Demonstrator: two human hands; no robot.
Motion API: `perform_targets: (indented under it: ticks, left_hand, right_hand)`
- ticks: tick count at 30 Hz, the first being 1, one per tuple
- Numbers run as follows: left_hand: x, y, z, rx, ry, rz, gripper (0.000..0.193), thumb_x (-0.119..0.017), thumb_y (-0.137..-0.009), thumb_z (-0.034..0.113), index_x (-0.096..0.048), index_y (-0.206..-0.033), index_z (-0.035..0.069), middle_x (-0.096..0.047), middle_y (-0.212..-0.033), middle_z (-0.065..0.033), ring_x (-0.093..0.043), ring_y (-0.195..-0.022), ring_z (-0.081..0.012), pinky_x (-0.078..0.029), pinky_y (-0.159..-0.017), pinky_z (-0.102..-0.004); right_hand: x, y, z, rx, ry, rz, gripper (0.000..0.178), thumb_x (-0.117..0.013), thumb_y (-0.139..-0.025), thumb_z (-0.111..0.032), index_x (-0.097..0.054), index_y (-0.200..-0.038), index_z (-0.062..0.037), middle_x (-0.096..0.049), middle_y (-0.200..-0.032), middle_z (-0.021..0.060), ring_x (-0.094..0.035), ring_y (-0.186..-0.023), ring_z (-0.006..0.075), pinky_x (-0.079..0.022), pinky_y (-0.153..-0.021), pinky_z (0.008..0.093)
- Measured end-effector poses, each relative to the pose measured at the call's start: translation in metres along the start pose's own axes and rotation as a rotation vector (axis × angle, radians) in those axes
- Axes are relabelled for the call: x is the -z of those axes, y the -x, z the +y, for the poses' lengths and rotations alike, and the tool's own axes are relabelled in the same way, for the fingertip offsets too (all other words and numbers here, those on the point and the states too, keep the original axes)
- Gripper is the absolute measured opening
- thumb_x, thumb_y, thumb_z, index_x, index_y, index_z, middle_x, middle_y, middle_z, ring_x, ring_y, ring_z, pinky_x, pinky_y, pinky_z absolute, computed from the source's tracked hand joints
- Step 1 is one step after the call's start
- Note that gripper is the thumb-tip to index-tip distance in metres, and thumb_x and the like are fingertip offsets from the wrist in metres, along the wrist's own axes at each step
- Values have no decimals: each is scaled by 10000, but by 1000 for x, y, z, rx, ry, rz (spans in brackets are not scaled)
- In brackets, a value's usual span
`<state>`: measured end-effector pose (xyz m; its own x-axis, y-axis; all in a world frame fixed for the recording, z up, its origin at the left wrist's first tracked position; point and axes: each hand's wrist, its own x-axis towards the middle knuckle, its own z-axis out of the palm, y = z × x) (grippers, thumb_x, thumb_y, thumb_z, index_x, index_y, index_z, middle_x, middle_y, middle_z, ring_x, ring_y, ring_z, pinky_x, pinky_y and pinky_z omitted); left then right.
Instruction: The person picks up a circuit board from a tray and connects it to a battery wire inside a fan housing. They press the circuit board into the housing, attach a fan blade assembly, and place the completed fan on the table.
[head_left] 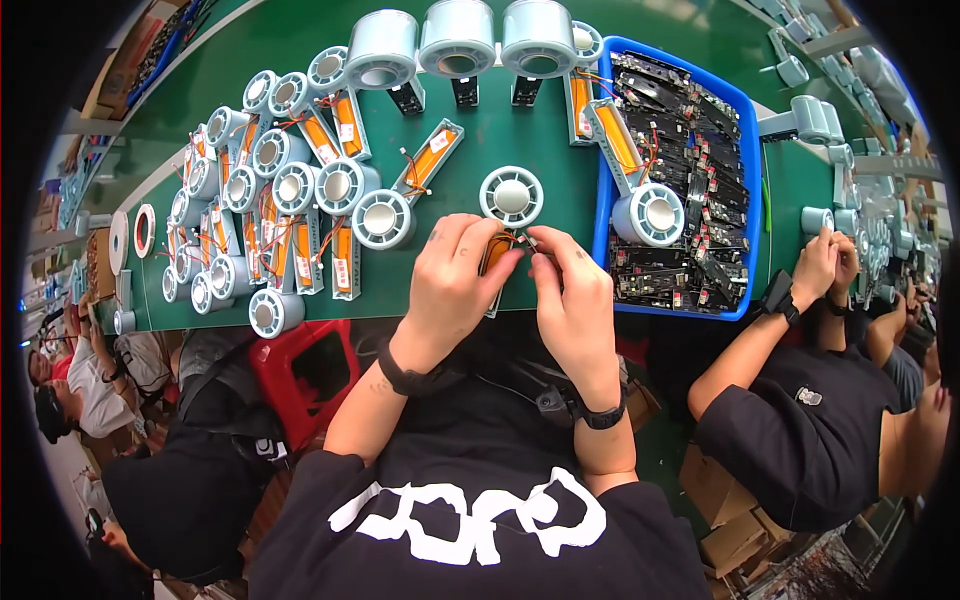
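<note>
A light-blue handheld fan [512, 196] lies at the table's front edge, its round head pointing away from me and its handle towards me. An orange battery [497, 250] shows in the opened handle, partly under my fingers. My left hand [455, 285] is closed around the handle's left side, thumb and fingertips at the wires. Opposite it, my right hand [576, 300] pinches a small wire connector [523, 239] at the handle's top, just below the fan head. My fingers hide much of the handle.
Many similar opened fans [293, 188] crowd the left side. Upright fans [457, 40] stand at the back. A blue tray [752, 190] of black circuit-board parts sits right, with a fan [655, 214] across its left rim. Another person's hands [825, 265] work farther right; a red stool [285, 385] is lower left.
</note>
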<state>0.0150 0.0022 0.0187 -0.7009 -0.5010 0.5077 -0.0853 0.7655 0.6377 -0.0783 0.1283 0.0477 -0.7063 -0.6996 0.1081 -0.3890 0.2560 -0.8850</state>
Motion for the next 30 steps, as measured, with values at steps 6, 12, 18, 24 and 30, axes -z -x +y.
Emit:
perform_targets:
  ticks: [6, 12, 18, 24, 30]
  left_hand:
    - [6, -2, -3, -109, 1, -43, 294, -803, -739, -41, -685, -1002, 13, -659, -914, -116, -665, -781, -262, -557, -653, -337]
    - [10, 2, -12, -85, 7, -33, 236, -773, -760, -58, -695, -972, 9, -660, -889, -113, -665, -756, -270, -561, -642, -346]
    - [14, -5, -15, -173, -109, 19, 255, -748, -745, -68, -697, -978, 22, -657, -856, -96, -655, -729, -268, -544, -605, -346]
    - [15, -7, 1, -215, -263, -86, 221, -692, -722, 13, -696, -940, 47, -606, -777, -50, -605, -672, -231, -496, -553, -329]
    - [19, -5, 1, -310, -363, -195, 249, -686, -737, 95, -684, -977, 27, -570, -747, -32, -593, -659, -194, -486, -554, -317]
  right_hand:
    - [1, 4, 5, -56, -10, 17, 224, -581, -944, 6, -638, -1160, 17, -698, -930, 159, -699, -798, 233, -545, -730, 330]
    - [-4, 3, 5, -80, -3, 34, 216, -580, -947, -1, -638, -1155, 18, -699, -914, 154, -696, -791, 219, -542, -726, 327]
    - [-5, 0, 3, -21, 23, 34, 208, -578, -946, -2, -636, -1145, 21, -695, -944, 180, -697, -811, 276, -539, -736, 350]
    - [-6, 13, -4, 53, 109, 49, 216, -577, -937, 5, -631, -1145, 23, -677, -1027, 206, -667, -899, 370, -530, -786, 404]
    - [-5, 20, -6, 180, 204, 55, 232, -595, -912, 24, -636, -1141, 20, -666, -1069, 204, -648, -964, 389, -521, -825, 428]
